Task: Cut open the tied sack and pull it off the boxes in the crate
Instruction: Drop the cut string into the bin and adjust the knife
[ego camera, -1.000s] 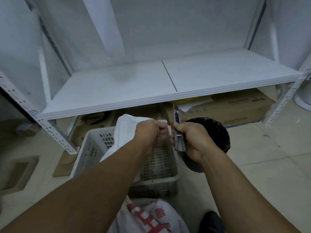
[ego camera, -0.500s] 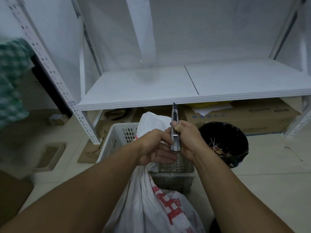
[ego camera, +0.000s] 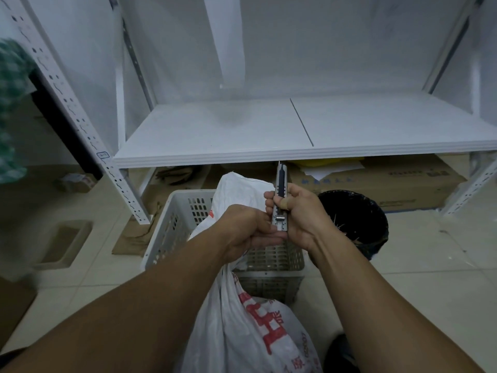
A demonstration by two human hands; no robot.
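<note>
A white woven sack [ego camera: 250, 327] with red printing hangs from my left hand [ego camera: 242, 230], which grips its gathered neck in front of a white perforated plastic crate [ego camera: 172, 227]. The sack's top end [ego camera: 239, 189] sticks up behind my hands. My right hand [ego camera: 298, 214] holds a box cutter [ego camera: 279, 203] upright, tip pointing up, right beside my left fingers. Boxes in the crate are hidden by the sack and my arms.
A white metal shelf [ego camera: 269, 130] stands just behind the crate, its slotted post [ego camera: 80, 122] at the left. A black bin [ego camera: 357, 219] sits right of the crate. Cardboard boxes [ego camera: 390, 184] lie under the shelf. The floor is tiled.
The sack has come up out of the crate and now hangs in front of it. The cutter went from beside the sack neck to held upright; my view shifted left.
</note>
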